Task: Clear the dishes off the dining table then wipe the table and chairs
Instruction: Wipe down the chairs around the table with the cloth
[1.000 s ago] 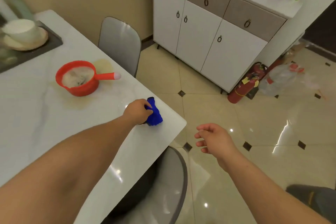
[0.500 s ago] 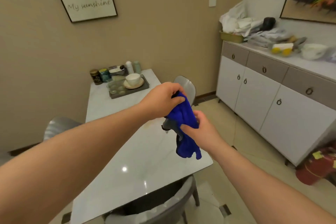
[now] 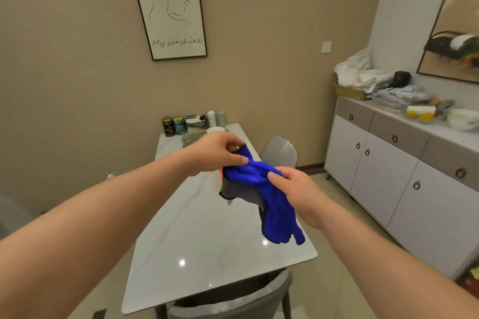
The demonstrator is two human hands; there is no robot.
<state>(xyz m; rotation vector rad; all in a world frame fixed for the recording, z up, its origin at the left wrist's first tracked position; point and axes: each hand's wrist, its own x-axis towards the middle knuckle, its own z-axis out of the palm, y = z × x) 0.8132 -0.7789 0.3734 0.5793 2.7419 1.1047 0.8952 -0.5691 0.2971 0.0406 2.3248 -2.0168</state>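
Note:
Both hands hold a blue cloth [image 3: 274, 204] with a grey underside in the air above the white marble dining table [image 3: 207, 235]. My left hand [image 3: 215, 154] pinches its upper edge between thumb and fingers. My right hand [image 3: 293, 189] grips the cloth lower down, and the rest hangs below it. A sliver of the red pot [image 3: 221, 173] shows behind the cloth. At the table's far end stand a tray [image 3: 191, 137] with a white cup, tins and small bottles, partly hidden by my left hand.
Grey chairs stand at the near end [image 3: 233, 303], the right side [image 3: 280, 150] and the left side [image 3: 114, 173] of the table. A white sideboard [image 3: 404, 179] with cluttered top lines the right wall. A framed picture [image 3: 171, 8] hangs on the far wall.
My left hand lifted the cloth off the table corner and my right hand took hold of it. Both hands have since pulled it apart, spreading it. My view rose from the floor to the wall.

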